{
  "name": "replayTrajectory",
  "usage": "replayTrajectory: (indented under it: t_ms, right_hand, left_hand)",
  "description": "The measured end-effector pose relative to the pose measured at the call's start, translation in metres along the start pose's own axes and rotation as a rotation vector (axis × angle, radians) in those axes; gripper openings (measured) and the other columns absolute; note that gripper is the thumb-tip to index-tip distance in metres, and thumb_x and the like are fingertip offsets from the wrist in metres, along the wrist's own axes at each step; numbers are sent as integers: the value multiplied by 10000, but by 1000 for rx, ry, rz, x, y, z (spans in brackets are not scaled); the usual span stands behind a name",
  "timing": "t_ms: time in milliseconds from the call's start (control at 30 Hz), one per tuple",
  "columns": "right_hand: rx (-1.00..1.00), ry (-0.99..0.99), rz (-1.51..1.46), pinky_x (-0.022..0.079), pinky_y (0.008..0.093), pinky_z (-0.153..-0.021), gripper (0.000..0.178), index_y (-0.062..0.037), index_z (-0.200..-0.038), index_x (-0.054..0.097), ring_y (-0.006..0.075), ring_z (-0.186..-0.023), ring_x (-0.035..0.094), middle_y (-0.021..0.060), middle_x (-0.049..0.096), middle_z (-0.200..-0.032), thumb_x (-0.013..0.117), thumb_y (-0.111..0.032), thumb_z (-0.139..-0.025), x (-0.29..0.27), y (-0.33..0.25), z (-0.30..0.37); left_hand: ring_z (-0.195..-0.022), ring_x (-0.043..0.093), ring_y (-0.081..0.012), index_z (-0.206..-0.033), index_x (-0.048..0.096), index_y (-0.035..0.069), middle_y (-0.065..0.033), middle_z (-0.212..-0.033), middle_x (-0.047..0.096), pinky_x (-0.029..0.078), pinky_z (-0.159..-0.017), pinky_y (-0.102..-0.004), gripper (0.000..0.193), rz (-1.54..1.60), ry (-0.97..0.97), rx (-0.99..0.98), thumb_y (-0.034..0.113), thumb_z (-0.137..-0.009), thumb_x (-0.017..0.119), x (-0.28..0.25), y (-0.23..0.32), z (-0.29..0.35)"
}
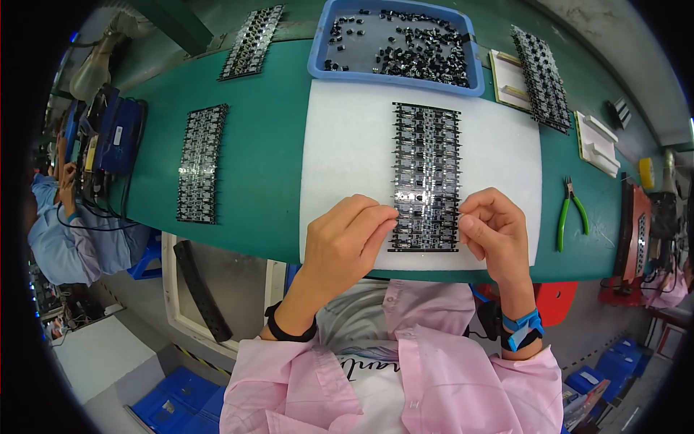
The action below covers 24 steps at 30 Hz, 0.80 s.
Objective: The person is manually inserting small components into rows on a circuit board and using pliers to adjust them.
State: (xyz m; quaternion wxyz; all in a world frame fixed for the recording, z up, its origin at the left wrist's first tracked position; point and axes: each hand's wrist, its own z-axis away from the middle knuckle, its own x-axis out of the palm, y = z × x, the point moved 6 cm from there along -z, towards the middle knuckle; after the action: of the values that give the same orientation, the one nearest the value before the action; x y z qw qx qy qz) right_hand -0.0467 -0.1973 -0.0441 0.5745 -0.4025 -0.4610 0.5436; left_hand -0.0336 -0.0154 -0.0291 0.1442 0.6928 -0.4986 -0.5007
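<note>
A long panel of joined circuit boards (426, 155) lies lengthwise before me on a white foam sheet (347, 145). Small dark parts with thin pins jut out along both its long edges. At its left edge, toward the near end, my left hand (349, 235) is closed, thumb and forefinger pinched together. Across from it, my right hand (499, 230) pinches at the right edge, its other fingers curled. Whatever small piece either pinch holds is hidden by the fingertips. Beyond the panel stands a blue tray (390, 81) of small black components (426, 58).
More board panels lie at left (201, 163), far left (251, 42) and far right (542, 78), the last partly over a white fixture (510, 90). Green-handled cutters (571, 213) rest to the right, near another white fixture (598, 145). A co-worker's sleeve (69, 239) shows at far left.
</note>
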Motion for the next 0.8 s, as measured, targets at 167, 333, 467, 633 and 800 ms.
replayTrajectory:
  t_ms: [167,333,467,633,800]
  right_hand:
    - [23,-17,-34,254,170,-350,65,7,-814,526,42,-404,375,51,535,-590,560,-48,-806,1,9,0]
    - [-61,35,34,299,177,-376,77,22,-826,538,54,-424,411,60,551,-628,568,-43,-798,3,7,-4]
    - [-51,35,8,337,180,-401,87,37,-852,555,62,-447,444,67,564,-657,562,-28,-794,2,7,-2]
    - [7,63,30,360,182,-412,108,52,-879,570,70,-461,471,80,578,-689,537,11,-785,3,4,1]
    - [-10,56,166,369,184,-421,114,49,-880,568,75,-488,493,90,591,-720,516,36,-779,7,-2,3]
  left_hand:
    - [-597,552,-200,-776,597,47,-51,-707,562,442,-503,-294,101,-7,0,15,36,-688,646,0,1,1]
    - [-604,550,-200,-774,595,47,-52,-702,558,439,-506,-294,98,4,-5,26,41,-691,645,0,1,1]
    - [-608,548,-202,-776,592,48,-52,-700,556,438,-506,-295,100,7,-7,25,41,-691,645,0,2,0]
    - [-606,545,-202,-772,588,46,-51,-697,553,436,-506,-295,99,15,-8,31,40,-691,644,-1,1,1]
    - [-572,534,-201,-775,598,28,-67,-693,562,413,-483,-284,117,41,14,36,3,-672,647,-1,0,1]
